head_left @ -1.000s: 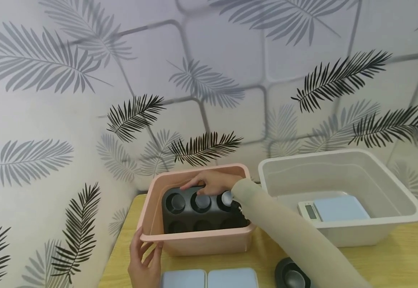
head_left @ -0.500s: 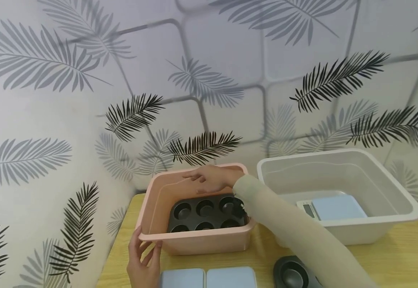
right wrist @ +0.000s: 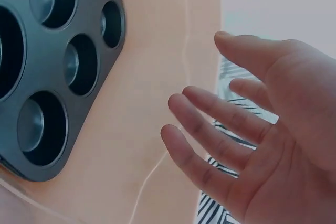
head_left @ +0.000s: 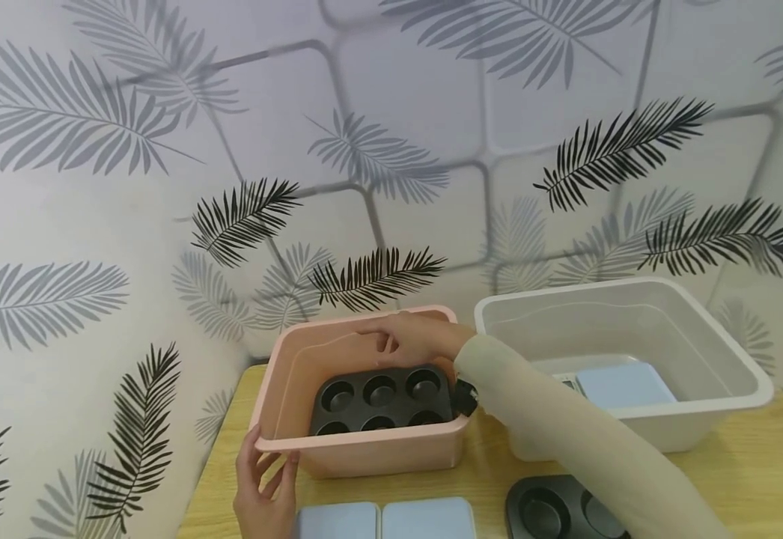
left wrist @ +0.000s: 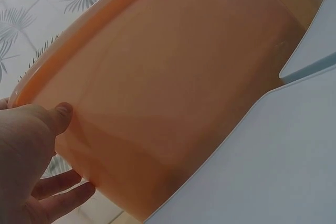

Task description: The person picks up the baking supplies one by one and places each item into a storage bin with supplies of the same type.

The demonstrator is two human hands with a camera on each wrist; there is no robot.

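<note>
Head view — muffin pan (head_left: 358, 409), front cups (head_left: 377, 424) half-hidden

The tabletop (head_left: 748, 464) is yellowish wood. Near its back right corner, a pale grey tub (head_left: 668, 430) stands upright with a wide rim. Flat on the tub's floor lies a kitchen scale (head_left: 623, 385) with a light blue platform, its display end mostly hidden. Toward the tabletop's front, a left blue panel (head_left: 337, 522) and a right blue panel (head_left: 428, 519) lie side by side, a narrow gap between them. To their right sits a dark muffin tin (head_left: 576, 516), two round cups showing. Behind the tabletop's back edge, a pale wall (head_left: 405, 97) carries feathery leaves (head_left: 623, 153), black and grey, over blurred crossing lines.
</note>
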